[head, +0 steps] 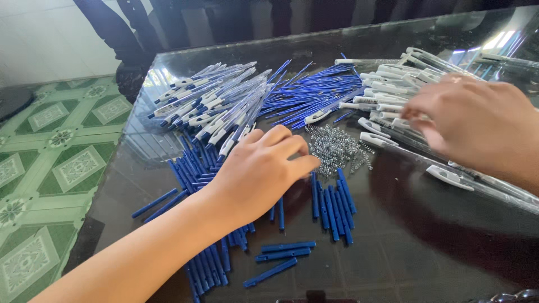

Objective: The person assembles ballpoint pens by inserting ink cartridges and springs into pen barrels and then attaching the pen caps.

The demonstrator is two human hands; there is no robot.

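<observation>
Left hand [261, 168] lies flat, fingers loose, on blue caps [331, 205] — holding nothing we can see. Right hand [474, 123] — blurred — spreads over clear barrels [393, 90]; grip unclear.

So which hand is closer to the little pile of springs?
Left. The left hand has fingertips at the edge of the springs; the right hand is farther right, over the clear pen barrels.

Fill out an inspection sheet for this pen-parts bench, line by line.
Surface: dark glossy table, reflective.
Job's things: short blue plugs scattered; springs heaped; blue refills fanned; clear barrels piled; assembled pens stacked.
Clutter: nothing seen.
Grippers: left hand rests over plugs beside the springs; right hand reaches into barrels, blurred.
Cables: nothing seen.
Surroundings: green patterned floor tiles.
</observation>
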